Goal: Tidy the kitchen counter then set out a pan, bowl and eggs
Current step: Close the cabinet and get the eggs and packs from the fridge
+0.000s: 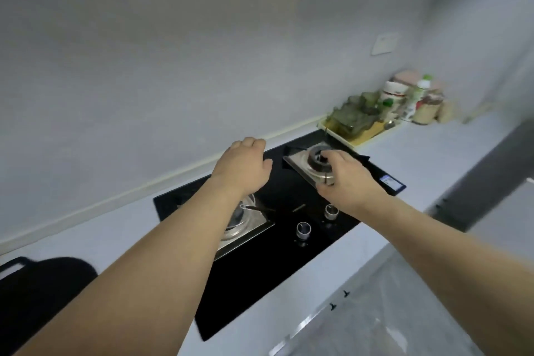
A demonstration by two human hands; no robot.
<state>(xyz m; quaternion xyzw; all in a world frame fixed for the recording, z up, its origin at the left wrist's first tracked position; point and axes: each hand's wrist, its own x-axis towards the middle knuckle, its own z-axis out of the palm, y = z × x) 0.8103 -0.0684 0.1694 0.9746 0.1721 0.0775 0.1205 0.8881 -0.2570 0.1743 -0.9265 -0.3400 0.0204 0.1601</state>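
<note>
My right hand point(351, 179) grips the near corner of the square steel burner plate point(303, 162) on the right side of the black glass stove point(289, 263). The plate, with its dark burner ring point(318, 154), sits tilted over the glass. My left hand point(242, 165) hovers over the back of the stove to the left of that plate, fingers bent down loosely, holding nothing I can see. A black pan-like object point(43, 286) with a handle lies on the white counter point(115, 237) at the lower left. No bowl or eggs are in view.
The left burner's steel plate point(248, 225) shows partly under my left forearm. Two metal knobs point(302, 230) sit at the stove's front. A yellow tray point(367, 131) with green glassware, plus jars and bottles point(410, 98), crowd the far corner. A wall socket point(384, 43) hangs above.
</note>
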